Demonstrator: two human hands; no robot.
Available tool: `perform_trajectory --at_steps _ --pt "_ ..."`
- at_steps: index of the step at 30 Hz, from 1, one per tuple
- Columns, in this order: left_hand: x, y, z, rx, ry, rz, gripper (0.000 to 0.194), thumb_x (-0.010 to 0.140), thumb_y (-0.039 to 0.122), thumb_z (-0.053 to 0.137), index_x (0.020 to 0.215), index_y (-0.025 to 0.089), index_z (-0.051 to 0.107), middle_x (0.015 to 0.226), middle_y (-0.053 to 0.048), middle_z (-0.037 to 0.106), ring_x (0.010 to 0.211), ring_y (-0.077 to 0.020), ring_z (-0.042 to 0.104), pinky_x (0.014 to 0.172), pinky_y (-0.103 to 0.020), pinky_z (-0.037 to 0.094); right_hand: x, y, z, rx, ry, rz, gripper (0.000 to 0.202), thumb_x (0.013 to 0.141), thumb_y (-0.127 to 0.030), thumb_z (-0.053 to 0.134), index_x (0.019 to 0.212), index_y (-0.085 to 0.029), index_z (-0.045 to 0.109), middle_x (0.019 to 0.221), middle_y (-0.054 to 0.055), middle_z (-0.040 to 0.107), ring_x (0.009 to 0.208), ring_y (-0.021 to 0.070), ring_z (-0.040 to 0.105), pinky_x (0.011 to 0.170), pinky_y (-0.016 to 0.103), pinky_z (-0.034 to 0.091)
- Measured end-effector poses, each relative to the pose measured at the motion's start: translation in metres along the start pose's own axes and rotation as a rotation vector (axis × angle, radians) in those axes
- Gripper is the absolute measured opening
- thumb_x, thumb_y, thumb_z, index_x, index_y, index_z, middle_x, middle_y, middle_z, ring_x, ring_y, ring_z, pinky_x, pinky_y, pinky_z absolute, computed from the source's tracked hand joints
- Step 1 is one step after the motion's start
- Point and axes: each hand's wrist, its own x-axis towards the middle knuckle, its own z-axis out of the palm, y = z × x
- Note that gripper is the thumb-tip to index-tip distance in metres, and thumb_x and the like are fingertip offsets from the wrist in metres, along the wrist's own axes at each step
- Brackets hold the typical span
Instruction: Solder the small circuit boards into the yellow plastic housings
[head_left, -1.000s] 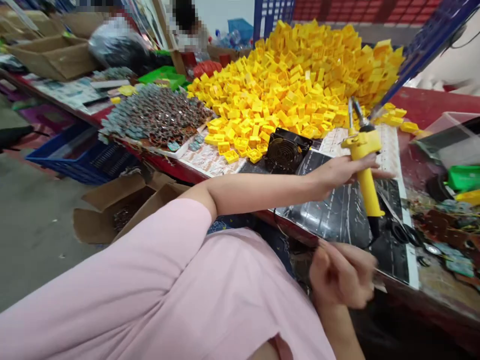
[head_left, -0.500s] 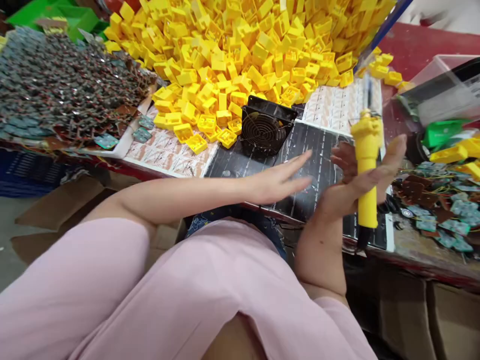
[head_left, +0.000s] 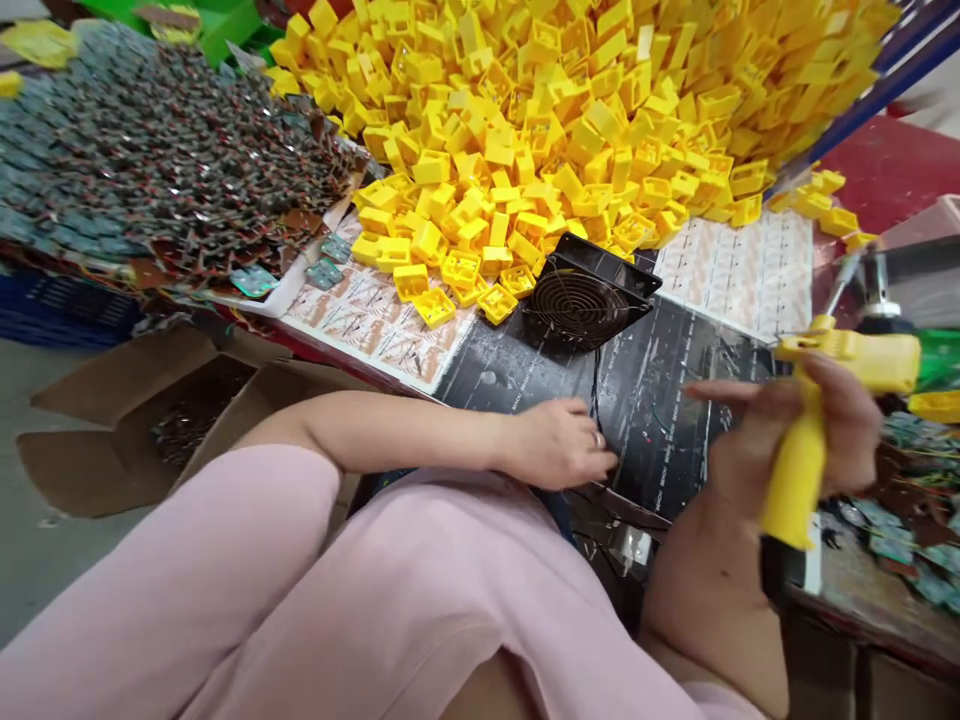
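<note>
A yellow soldering gun (head_left: 796, 470) with a black butt end is in my right hand (head_left: 847, 420); the hand is closed round its grip, one finger stretched out to the left. The metal tip points up and away, blurred. My left hand (head_left: 559, 442), a ring on one finger, rests at the front edge of the black mat (head_left: 652, 400) with its fingers curled down. What those fingers hold, if anything, is hidden. Just beyond it a small black cooling fan (head_left: 579, 300) stands on the mat, its dark cord running toward the left hand.
A large heap of yellow plastic housings (head_left: 525, 140) fills the back. Many wired circuit boards (head_left: 172, 160) are piled at left, more boards (head_left: 911, 500) at right. An open cardboard box (head_left: 112, 410) sits below the table's left side. A blue frame edge (head_left: 862, 95) borders the heap.
My left hand has gone from outstretched fingers to curled ones at the mat's edge. The soldering gun has tilted from upright and moved right with my right hand. The camera view has shifted.
</note>
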Motion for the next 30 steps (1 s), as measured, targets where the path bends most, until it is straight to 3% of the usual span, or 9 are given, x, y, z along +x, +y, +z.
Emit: perform_trajectory --at_steps 3,5,7,9,12,17,22,26,30 --pt "-0.033 -0.048 -0.040 0.202 -0.056 -0.335 0.035 0.100 0.017 0.040 0.096 0.015 0.075 0.091 -0.011 0.077 0.097 -0.0267 0.070 0.079 -0.041 0.049 0.015 -0.004 0.016 0.087 -0.137 0.000 0.039 0.090 -0.054 0.071 0.109 -0.023 0.058 0.105 0.010 0.073 0.094 0.0281 0.076 0.085 0.048 0.065" --pt "-0.062 -0.085 -0.060 0.334 -0.127 -0.529 0.039 0.099 0.014 0.038 0.122 0.010 0.070 0.123 -0.017 0.073 0.123 -0.0328 0.063 0.094 -0.048 0.049 0.027 -0.002 0.027 0.135 -0.322 0.030 0.057 0.076 -0.055 0.084 0.113 -0.023 0.055 0.122 0.015 0.070 0.114 0.0303 0.071 0.101 0.050 0.059" --pt "-0.082 -0.115 -0.069 0.357 -0.197 -0.550 0.049 0.099 0.009 0.036 0.145 0.005 0.053 0.149 -0.019 0.057 0.143 -0.0338 0.047 0.109 -0.054 0.042 0.038 0.002 0.040 0.174 -0.430 0.088 0.075 0.065 -0.058 0.090 0.119 -0.025 0.050 0.137 0.016 0.063 0.124 0.0306 0.066 0.109 0.053 0.053" --pt "-0.091 -0.132 -0.068 0.327 -0.223 -0.517 0.051 0.100 0.007 0.031 0.148 0.006 0.049 0.153 -0.017 0.054 0.149 -0.0312 0.041 0.117 -0.060 0.033 0.043 0.006 0.053 0.187 -0.481 0.143 0.080 0.065 -0.062 0.087 0.122 -0.027 0.045 0.135 0.013 0.063 0.120 0.0283 0.067 0.108 0.054 0.054" --pt "-0.090 -0.130 -0.059 0.263 -0.173 -0.481 0.040 0.103 0.020 0.041 0.137 0.010 0.061 0.136 -0.016 0.067 0.143 -0.0316 0.047 0.121 -0.063 0.027 0.043 0.008 0.066 0.136 -0.465 0.145 0.072 0.073 -0.065 0.081 0.122 -0.028 0.043 0.121 0.007 0.067 0.113 0.0259 0.070 0.103 0.053 0.056" --pt "-0.091 -0.088 -0.051 0.115 -0.048 -0.353 0.049 0.098 0.042 0.060 0.135 0.010 0.065 0.122 -0.018 0.071 0.116 -0.0319 0.065 0.113 -0.056 0.038 0.036 -0.003 0.067 0.125 -0.347 0.097 0.067 0.072 -0.059 0.085 0.117 -0.025 0.049 0.117 0.010 0.067 0.115 0.0292 0.070 0.104 0.054 0.056" --pt "-0.131 -0.082 -0.067 0.174 0.077 -0.475 0.043 0.100 0.036 0.054 0.137 0.017 0.064 0.140 -0.017 0.064 0.128 -0.0339 0.058 0.110 -0.053 0.041 0.009 -0.037 0.053 -0.020 -0.155 -0.335 0.050 0.081 -0.043 0.085 0.118 -0.026 0.055 0.129 0.013 0.066 0.122 0.0313 0.068 0.110 0.058 0.053" --pt "-0.163 -0.098 -0.077 0.199 -0.049 -0.658 0.046 0.102 0.034 0.048 0.140 0.013 0.062 0.146 -0.020 0.059 0.137 -0.0385 0.051 0.110 -0.058 0.041 -0.023 -0.054 0.060 -0.111 -0.485 -0.526 0.038 0.089 -0.039 0.077 0.119 -0.029 0.055 0.130 0.011 0.069 0.116 0.0316 0.071 0.097 0.051 0.062" --pt "-0.164 -0.096 -0.070 0.136 -0.043 -0.611 0.042 0.100 0.027 0.048 0.138 0.016 0.064 0.147 -0.016 0.060 0.139 -0.0368 0.051 0.113 -0.060 0.038 -0.040 -0.047 0.080 -0.086 -0.854 -0.576 0.030 0.090 -0.037 0.077 0.115 -0.027 0.065 0.114 0.007 0.075 0.115 0.0282 0.071 0.102 0.048 0.059"
